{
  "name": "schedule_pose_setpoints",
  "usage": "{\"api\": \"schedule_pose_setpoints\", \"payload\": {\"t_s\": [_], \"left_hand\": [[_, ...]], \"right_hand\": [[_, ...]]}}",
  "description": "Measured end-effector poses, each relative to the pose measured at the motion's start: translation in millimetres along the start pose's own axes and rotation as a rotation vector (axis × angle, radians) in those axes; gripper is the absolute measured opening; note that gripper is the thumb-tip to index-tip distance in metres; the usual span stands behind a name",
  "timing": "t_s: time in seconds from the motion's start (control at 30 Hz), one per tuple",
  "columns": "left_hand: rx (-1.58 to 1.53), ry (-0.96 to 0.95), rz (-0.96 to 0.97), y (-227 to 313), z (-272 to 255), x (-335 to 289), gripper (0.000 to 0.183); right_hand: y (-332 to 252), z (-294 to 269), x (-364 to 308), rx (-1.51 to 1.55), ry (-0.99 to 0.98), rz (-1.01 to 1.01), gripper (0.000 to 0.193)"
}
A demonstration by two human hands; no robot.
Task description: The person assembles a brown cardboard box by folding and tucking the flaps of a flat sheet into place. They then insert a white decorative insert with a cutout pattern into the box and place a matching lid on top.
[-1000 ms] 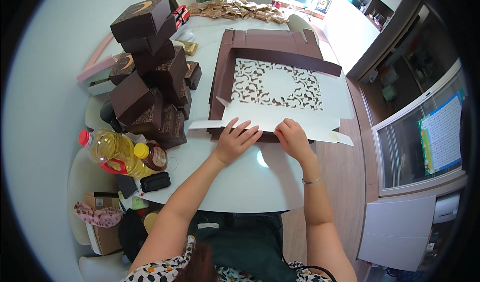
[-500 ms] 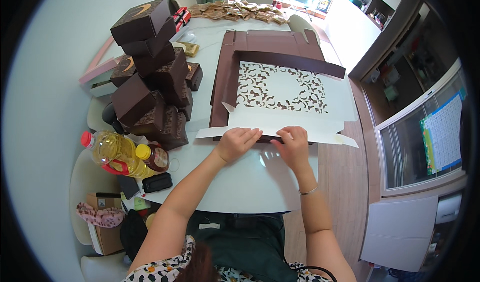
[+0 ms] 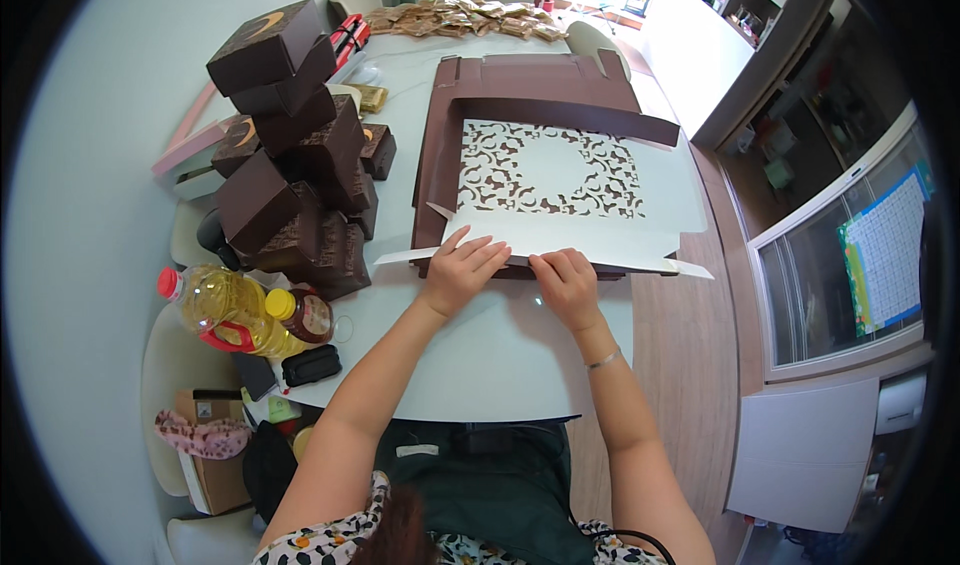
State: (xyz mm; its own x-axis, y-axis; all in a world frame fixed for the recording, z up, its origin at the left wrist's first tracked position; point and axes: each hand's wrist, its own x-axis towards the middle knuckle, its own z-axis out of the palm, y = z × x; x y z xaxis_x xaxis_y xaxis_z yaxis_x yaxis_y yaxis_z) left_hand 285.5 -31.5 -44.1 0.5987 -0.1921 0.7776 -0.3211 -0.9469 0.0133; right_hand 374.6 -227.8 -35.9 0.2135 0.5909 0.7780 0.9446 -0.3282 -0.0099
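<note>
A flat cardboard box blank [image 3: 560, 232] lies on the table before me, white on its inner face, with a scrollwork pattern of cut-outs through which brown shows. Dark brown side flaps [image 3: 570, 115] stand up along its far and left edges. My left hand [image 3: 463, 273] rests on the near edge with its fingers extended over the white face. Just to its right, my right hand [image 3: 567, 287] has its fingers bent over the same edge, thumb beside them, pinching the fold. White end tabs stick out past both ends of this edge. The thumbs' undersides are partly hidden.
More brown cardboard [image 3: 540, 80] lies under and beyond the blank. Stacked dark brown boxes [image 3: 300, 145] stand at the left, beside an oil bottle [image 3: 225, 305] and a yellow-capped jar [image 3: 302, 313]. Many small packets [image 3: 470, 17] cover the table's far end. Chairs flank the table.
My right hand has moved slightly left and its fingers have closed over the near edge. My left hand's fingers have spread farther over the white face. The near fold looks narrower.
</note>
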Motion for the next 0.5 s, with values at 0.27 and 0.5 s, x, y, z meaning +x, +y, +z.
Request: {"api": "schedule_pose_setpoints", "payload": {"t_s": [0.27,0.5], "left_hand": [[-0.063,0.032,-0.036,17.5,12.1,6.3,0.025],[-0.112,0.088,-0.14,10.0,5.5,10.4,0.02]], "right_hand": [[1.9,1.7,8.7,0.031,-0.055,-0.031,0.012],[9.8,-22.4,2.8,-0.164,0.121,0.051,0.014]]}}
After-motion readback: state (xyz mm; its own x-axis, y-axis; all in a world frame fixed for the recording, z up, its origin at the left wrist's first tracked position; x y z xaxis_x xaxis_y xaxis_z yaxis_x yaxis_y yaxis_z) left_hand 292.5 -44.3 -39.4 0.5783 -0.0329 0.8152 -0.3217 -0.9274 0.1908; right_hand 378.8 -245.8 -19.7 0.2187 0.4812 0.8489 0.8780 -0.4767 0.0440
